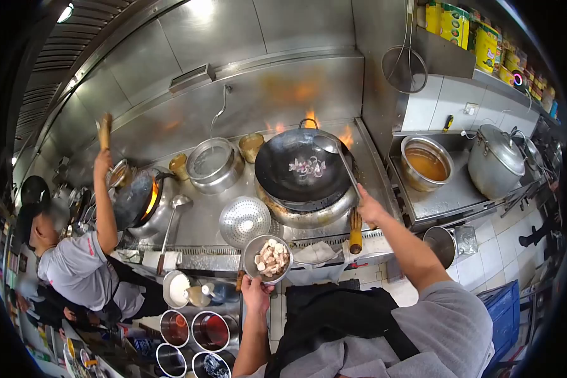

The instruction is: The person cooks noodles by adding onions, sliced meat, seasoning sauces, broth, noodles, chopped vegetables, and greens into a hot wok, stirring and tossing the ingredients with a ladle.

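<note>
My left hand (256,293) grips the near rim of a metal bowl (249,257) holding pale, chunky food pieces (271,258). My right hand (370,210) is closed around the handle of a long ladle (346,165), whose head is over the far right side of a black wok (277,170). Sliced purplish-white pieces (307,167) lie in the middle of the wok, and flames rise behind it. The bowl is at the counter's front edge, below and left of the wok, beside a perforated strainer (244,222).
A co-worker (85,271) stands at the left beside another flaming wok (135,200). Right of my wok are a pot of brown liquid (427,165) and a lidded pot (494,165). A bamboo brush (355,233) lies near the front edge. Sauce containers (211,331) stand lower left.
</note>
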Demonstrator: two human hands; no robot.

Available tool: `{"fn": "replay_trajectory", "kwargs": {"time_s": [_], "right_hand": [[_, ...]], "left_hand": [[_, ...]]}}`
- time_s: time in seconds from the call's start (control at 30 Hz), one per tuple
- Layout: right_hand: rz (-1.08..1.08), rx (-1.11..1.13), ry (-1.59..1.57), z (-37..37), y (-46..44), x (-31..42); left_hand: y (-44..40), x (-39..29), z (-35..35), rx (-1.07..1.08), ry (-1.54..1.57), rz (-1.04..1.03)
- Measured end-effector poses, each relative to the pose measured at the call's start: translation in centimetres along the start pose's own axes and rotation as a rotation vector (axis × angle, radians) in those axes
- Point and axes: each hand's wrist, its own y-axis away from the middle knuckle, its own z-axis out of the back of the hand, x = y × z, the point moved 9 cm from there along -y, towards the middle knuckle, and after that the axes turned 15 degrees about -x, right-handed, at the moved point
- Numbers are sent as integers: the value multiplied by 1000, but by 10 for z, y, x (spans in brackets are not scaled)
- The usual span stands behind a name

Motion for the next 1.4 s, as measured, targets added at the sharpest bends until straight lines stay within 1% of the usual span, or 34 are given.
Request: {"fn": "replay_trajectory", "kwargs": {"time_s": [0.03,0.07,0.1,0.17,0.2,0.27,0.3,0.37,0.4,0.43,0.5,0.53,0.6,0.63,0.7,0.73,0.8,0.83,0.9,0.97,1.03,1.07,1.13,1.17,1.23,1.3,1.33,1.37,1.4], "right_hand": [[39,-135,111,-5,-6,-5],[-174,-89,-68,-5,19,28],[-369,16,-231,-31,23,13],[-314,88,-322,-43,25,16],[-312,89,-324,-48,30,10],[44,5,80,-38,33,17],[49,-1,83,-33,37,22],[-1,76,269,-12,62,48],[-1,97,286,-5,68,56],[-3,97,286,-3,64,49],[56,144,426,-11,52,24],[57,153,420,-15,47,13],[285,34,317,-13,24,25],[286,62,311,-16,22,22],[143,106,195,-18,1,50],[144,121,193,-15,-3,68],[-4,210,352,-11,2,71],[-2,224,349,-15,1,58],[165,133,307,-17,-9,42],[172,150,319,-8,0,39],[19,201,344,16,21,31],[125,176,340,13,11,23],[163,201,313,8,-5,14],[199,216,283,5,-7,12],[211,201,282,9,3,30],[51,285,354,10,16,35],[163,244,399,-1,9,33],[162,248,400,-7,4,18],[167,257,371,-7,5,18]], "left_hand": [[-7,-3,-3,15,7,6],[-13,-2,-9,18,-24,29],[-16,0,-13,14,-54,52],[-29,5,-20,68,-100,48],[-28,2,-26,93,-89,61],[-22,-3,-39,139,-76,67],[-18,-7,-41,144,-70,64],[-11,-11,-41,137,-94,51],[-11,-9,-38,125,-119,50],[-11,-7,-38,126,-120,52],[-6,-1,-36,120,-128,58],[-5,3,-35,92,-164,60],[-1,-4,-48,98,-151,40],[13,2,-51,99,-149,46],[20,3,-69,95,-169,38],[23,4,-77,110,-171,22],[30,9,-88,127,-203,12],[36,12,-94,129,-179,23],[48,11,-98,104,-117,-8],[58,8,-88,82,-71,-42],[66,8,-75,54,-7,-61],[68,10,-65,13,-6,-66],[72,11,-50,-74,-47,-76],[73,13,-45,-78,-51,-79],[74,17,-35,-140,-27,-82],[80,19,-38,-147,-13,-90],[83,18,-43,-139,-27,-92],[86,20,-46,-133,-43,-93],[90,20,-50,-112,-58,-95]]}}
